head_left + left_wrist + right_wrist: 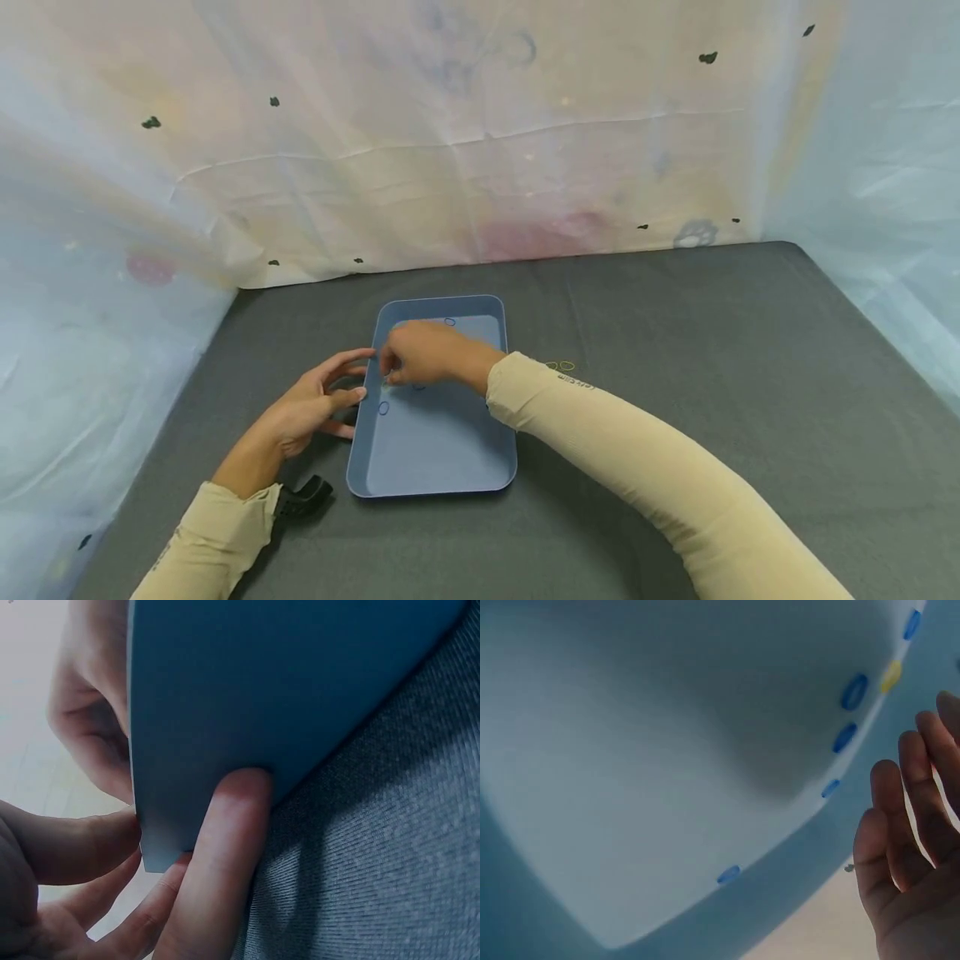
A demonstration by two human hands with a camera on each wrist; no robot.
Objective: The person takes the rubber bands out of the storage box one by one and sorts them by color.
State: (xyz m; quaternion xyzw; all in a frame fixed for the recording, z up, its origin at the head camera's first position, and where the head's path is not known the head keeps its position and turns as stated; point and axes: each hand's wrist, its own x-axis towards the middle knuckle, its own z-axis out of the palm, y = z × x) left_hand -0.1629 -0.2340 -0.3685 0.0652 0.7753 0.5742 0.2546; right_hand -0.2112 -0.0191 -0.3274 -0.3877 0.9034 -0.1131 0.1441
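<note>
A shallow blue tray (442,467) lies on the table. My left hand (303,408) rests against its left wall with fingers extended; in the left wrist view its thumb (90,844) meets the rim and a finger (232,832) touches the outer side. My right hand (427,350) reaches into the tray, bent downward, fingertips close to the left wall. In the right wrist view its fingers (889,787) are relaxed and slightly bent, beside a yellow rubber band loop (891,676) and several small blue loops (854,693) along the tray's inner edge. Nothing shows in its grasp.
Yellow loops (566,366) lie on the grey tablecloth (675,333) right of the tray, partly behind my right sleeve (600,425). A black wrist mount (306,497) sticks out from my left wrist. A patterned curtain (480,192) hangs behind the table.
</note>
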